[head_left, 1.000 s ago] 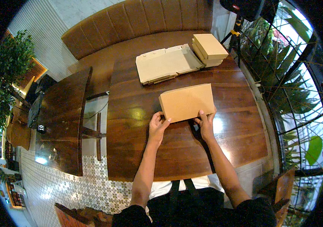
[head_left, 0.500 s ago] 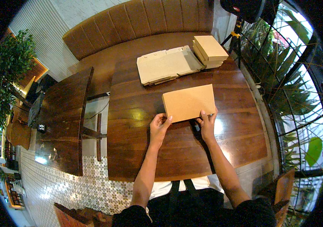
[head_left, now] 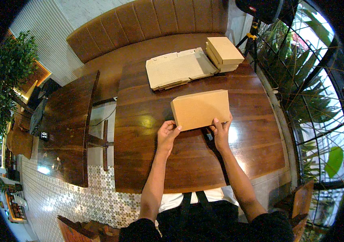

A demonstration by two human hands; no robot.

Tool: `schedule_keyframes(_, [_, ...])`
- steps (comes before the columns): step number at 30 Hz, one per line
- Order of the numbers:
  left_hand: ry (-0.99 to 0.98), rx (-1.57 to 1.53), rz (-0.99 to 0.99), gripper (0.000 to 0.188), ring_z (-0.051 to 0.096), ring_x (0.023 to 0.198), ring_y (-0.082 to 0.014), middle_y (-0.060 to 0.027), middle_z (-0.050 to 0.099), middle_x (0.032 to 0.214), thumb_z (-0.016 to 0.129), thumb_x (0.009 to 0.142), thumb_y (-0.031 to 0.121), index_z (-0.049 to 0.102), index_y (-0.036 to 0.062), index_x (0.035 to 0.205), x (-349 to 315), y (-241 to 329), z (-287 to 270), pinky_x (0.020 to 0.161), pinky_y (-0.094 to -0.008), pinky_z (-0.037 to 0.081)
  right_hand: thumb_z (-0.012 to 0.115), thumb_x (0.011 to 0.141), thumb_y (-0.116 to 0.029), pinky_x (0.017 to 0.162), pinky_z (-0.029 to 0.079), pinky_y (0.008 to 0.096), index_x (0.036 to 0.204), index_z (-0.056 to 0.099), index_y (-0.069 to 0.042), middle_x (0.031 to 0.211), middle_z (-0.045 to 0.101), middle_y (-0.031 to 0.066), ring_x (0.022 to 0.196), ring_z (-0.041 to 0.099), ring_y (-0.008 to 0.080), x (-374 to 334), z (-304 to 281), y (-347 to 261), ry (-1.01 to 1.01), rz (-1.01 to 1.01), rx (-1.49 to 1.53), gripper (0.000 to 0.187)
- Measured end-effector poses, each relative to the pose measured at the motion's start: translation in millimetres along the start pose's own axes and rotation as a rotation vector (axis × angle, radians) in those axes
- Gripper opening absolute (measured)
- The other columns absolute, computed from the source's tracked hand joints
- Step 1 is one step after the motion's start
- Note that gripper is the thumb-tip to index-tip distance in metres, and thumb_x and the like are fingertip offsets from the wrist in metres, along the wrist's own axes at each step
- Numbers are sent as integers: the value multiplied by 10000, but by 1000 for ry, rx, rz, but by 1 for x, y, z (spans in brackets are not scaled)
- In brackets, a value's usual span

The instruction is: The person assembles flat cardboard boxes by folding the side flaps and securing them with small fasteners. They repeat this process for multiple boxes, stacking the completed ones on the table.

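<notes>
A plain brown cardboard box (head_left: pixel 201 109) is tilted up over the table, its broad face toward me. My left hand (head_left: pixel 168 135) grips its near left corner, thumb on the face and the other fingers curled by the edge. At the near right corner my right hand (head_left: pixel 221 131) holds it with the thumb pressed on the face and fingers along the right side. The fingertips behind the box are hidden. Beyond it lie flat, unfolded cardboard sheets (head_left: pixel 182 67) in a pile, and to their right stands a stack of folded cardboard boxes (head_left: pixel 225 51).
The dark wooden table (head_left: pixel 139 157) carries all the cardboard. A brown padded bench (head_left: pixel 147 24) runs behind it. At the left is a second wooden table (head_left: pixel 69 125). A black tripod stand (head_left: pixel 254 30) and a metal grille with plants border the right side.
The box has shifted and tilted very slightly, showing a bit more of its far edge. My left hand has moved slightly left with its corner; my right hand is nearly still.
</notes>
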State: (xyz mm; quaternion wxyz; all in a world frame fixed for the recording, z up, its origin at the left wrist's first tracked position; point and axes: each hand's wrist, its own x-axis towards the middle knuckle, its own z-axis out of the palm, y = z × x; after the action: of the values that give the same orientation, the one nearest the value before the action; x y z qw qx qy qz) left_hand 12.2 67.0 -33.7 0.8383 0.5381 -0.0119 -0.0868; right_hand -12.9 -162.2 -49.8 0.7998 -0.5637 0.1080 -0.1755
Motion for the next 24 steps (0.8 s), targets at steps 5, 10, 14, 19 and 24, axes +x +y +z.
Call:
schedule_keyframes(5, [7,14,3,397,635,1034,-130,-97,694,1168,808,908,126,612,0,1229,0,-1,-3,989,-294,481,715,964,-355,834,520,332,1563,241,-221,1419,449,103,1136,521,205,0,3,0,34,-15,14,776])
schedule_keyframes(10, [43,9,-29,491,622,1109,-159,-111,662,1255,830,894,155,606,0,1303,1,-5,-3,1049,-334,452,717,962,-366,856,523,352,1562,242,-208,1423,448,112,1144,522,216,-1,2,-1,35,9,0,781])
schedule_keyframes(14, [60,154,50,531,603,1173,-181,-114,634,1295,836,887,163,596,-2,1332,-1,-5,5,1082,-369,440,686,996,-318,932,500,373,1538,228,-188,1412,432,121,1197,517,232,-1,-1,0,8,12,-39,721])
schedule_keyframes(19, [4,90,18,519,602,1185,-181,-104,634,1272,836,871,102,587,1,1315,-5,3,8,1086,-365,446,714,968,-353,827,514,330,1555,194,-161,1371,462,110,1091,516,190,-1,-1,8,-23,-42,-38,808])
schedule_keyframes(24, [-7,-3,63,523,621,1144,-178,-103,643,1251,829,856,43,570,-6,1308,-3,4,9,1059,-343,468,724,961,-332,820,503,316,1562,166,-157,1380,456,101,1065,514,177,1,-8,15,-29,-2,-51,839])
